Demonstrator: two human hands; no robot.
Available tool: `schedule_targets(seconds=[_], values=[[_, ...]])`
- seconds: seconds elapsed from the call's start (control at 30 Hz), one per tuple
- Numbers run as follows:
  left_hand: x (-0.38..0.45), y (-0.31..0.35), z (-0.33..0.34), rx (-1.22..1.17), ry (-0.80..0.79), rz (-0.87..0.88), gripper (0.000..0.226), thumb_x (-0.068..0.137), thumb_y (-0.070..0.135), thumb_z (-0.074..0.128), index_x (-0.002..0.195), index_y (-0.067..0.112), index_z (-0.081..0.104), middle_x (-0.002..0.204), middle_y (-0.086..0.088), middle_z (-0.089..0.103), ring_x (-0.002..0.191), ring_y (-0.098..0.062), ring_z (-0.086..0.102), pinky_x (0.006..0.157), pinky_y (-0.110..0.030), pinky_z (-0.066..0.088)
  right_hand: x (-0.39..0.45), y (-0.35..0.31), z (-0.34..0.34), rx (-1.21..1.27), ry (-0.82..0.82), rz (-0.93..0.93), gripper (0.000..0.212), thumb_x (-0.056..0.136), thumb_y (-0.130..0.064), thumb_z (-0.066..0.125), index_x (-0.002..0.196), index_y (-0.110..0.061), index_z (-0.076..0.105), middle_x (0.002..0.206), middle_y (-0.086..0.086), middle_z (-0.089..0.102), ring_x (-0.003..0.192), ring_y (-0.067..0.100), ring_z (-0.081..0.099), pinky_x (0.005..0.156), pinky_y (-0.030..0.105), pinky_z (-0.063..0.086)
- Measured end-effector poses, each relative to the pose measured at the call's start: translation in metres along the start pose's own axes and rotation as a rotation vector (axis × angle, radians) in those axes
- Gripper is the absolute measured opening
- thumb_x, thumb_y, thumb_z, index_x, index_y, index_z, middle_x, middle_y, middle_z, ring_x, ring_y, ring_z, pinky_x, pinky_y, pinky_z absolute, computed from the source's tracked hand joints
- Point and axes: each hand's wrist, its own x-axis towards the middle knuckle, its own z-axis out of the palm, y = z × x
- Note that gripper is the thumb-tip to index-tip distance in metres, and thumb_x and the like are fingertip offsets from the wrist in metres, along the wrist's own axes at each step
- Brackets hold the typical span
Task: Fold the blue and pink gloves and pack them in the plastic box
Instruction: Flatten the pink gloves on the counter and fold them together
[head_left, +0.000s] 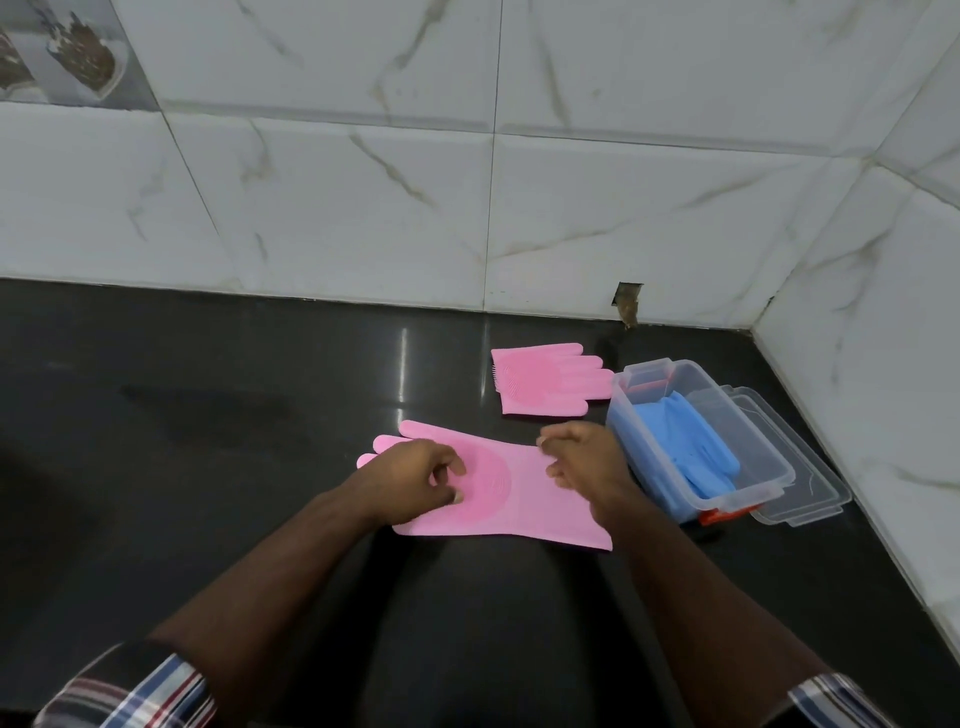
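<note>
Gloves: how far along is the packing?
Done: blue gloves already lie in the plastic box. In hand: left hand and right hand work the near pink glove, still flat. Left: the far pink glove lies on the counter; the lid is off.

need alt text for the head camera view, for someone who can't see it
Two hands, left hand and right hand, rest on a pink glove laid flat on a black counter. Beyond lies a second pink glove, beside an open plastic box holding blue gloves.
</note>
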Motion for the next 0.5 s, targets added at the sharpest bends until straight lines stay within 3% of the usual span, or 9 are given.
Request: schedule_targets(seconds=[0.07,0.13,0.23,0.33,0.5], values=[[0.008,0.007,0.003,-0.030,0.050,0.023,0.033,0.089,0.028,0.070,0.120,0.021,0.067,0.103,0.006,0.066,0.079,-0.002,0.058,0.068,-0.006,0.037,0.010,-0.004,-0.004,0.082,-0.009,0.112,0.030,0.096,-0.018,0.063,0.125,-0.019,0.060,0.134,0.008,0.062,0.108,0.027,0.067,0.085,0.030,0.056],[0.013,0.012,0.006,-0.054,0.085,0.021,0.033,0.091,0.025,0.068,0.123,0.019,0.066,0.104,0.005,0.066,0.082,-0.004,0.059,0.073,-0.010,0.041,0.016,-0.007,-0.004,0.273,0.018,0.125,0.034,0.096,-0.013,0.059,0.128,-0.023,0.056,0.142,0.019,0.054,0.124,0.039,0.057,0.094,0.038,0.052],[0.019,0.013,0.012,-0.103,0.111,-0.027,0.029,0.094,0.019,0.062,0.122,0.015,0.066,0.097,0.004,0.064,0.087,-0.010,0.061,0.074,-0.014,0.044,0.022,-0.009,-0.007,0.534,0.062,0.157,0.032,0.095,-0.007,0.059,0.127,-0.010,0.057,0.131,0.023,0.060,0.121,0.040,0.059,0.100,0.047,0.049],[0.022,0.009,0.017,-0.150,0.097,-0.078,0.026,0.094,0.016,0.059,0.119,0.013,0.067,0.088,0.008,0.061,0.079,-0.006,0.057,0.064,-0.005,0.040,0.025,-0.018,-0.006,0.596,0.001,0.276,0.022,0.095,-0.016,0.064,0.117,-0.015,0.058,0.117,0.005,0.062,0.106,0.026,0.064,0.096,0.043,0.052],[0.025,0.007,0.016,-0.242,0.086,-0.115,0.022,0.094,0.019,0.061,0.115,0.020,0.068,0.088,0.011,0.064,0.080,0.002,0.057,0.066,-0.002,0.039,0.033,-0.022,-0.002,0.659,0.011,0.328,0.034,0.087,-0.012,0.073,0.117,-0.012,0.058,0.109,0.006,0.061,0.098,0.025,0.065,0.086,0.037,0.057]])
